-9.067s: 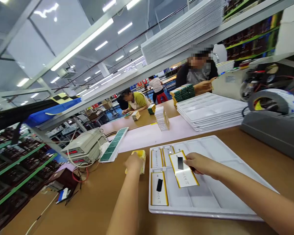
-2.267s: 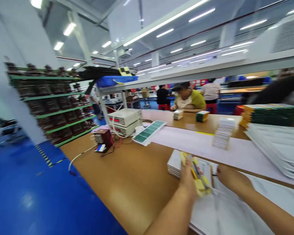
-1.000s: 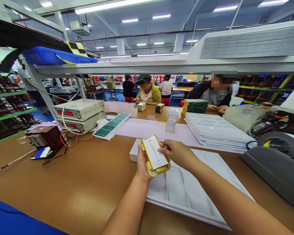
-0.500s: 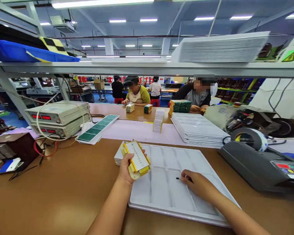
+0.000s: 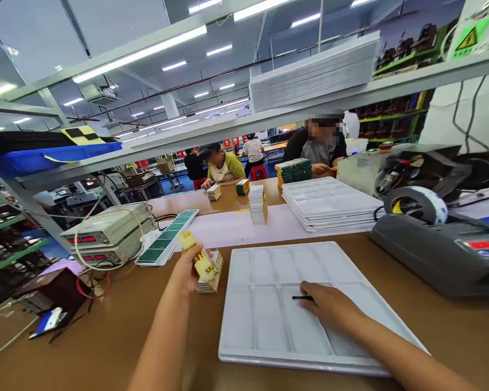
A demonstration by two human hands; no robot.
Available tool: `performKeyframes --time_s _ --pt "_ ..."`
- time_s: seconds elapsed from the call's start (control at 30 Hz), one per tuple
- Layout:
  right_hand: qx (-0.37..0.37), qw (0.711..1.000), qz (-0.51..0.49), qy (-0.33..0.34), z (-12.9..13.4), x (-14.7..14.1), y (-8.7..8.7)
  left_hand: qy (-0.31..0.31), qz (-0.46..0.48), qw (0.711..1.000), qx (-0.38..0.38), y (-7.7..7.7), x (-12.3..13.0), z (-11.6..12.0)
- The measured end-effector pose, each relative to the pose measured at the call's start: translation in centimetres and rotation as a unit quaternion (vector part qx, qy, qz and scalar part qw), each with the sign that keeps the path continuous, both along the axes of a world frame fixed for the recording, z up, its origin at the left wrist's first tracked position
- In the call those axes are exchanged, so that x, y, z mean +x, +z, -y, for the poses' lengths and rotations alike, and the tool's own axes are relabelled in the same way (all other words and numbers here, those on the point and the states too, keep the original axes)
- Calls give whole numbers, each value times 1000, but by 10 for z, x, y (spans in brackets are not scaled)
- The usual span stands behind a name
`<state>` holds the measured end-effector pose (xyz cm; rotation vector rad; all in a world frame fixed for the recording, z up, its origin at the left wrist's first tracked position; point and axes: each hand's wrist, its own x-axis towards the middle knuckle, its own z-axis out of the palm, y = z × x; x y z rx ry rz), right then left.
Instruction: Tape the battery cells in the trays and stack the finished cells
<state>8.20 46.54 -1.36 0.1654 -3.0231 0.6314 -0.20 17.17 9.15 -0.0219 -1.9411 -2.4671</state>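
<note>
My left hand is closed round a pale yellow holder, turned edge-on. Whether the white battery pack is still in that holder cannot be made out. Just behind and right of this hand stands a stack of white packs with yellow edges. Over the white compartment tray, my right hand pinches a thin black tool, whose tip points left.
Behind the tray is a taller stack of packs. Stacked white trays and a grey tape dispenser stand right. Green boards and metering boxes lie left. Two people sit across the bench.
The view has tilted. My left hand has moved left and turned the holder on edge, so the pack's white face no longer shows. More of the black tool shows at my right hand.
</note>
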Motion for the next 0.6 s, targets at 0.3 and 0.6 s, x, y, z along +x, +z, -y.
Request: performKeyframes --time_s 0.3,0.6 --pt "-41 999 9 18 -3 0 4 95 2 763 -640 5 -35 6" --pt "-51 999 9 13 -7 -4 1 55 19 716 -696 8 -41 -9"
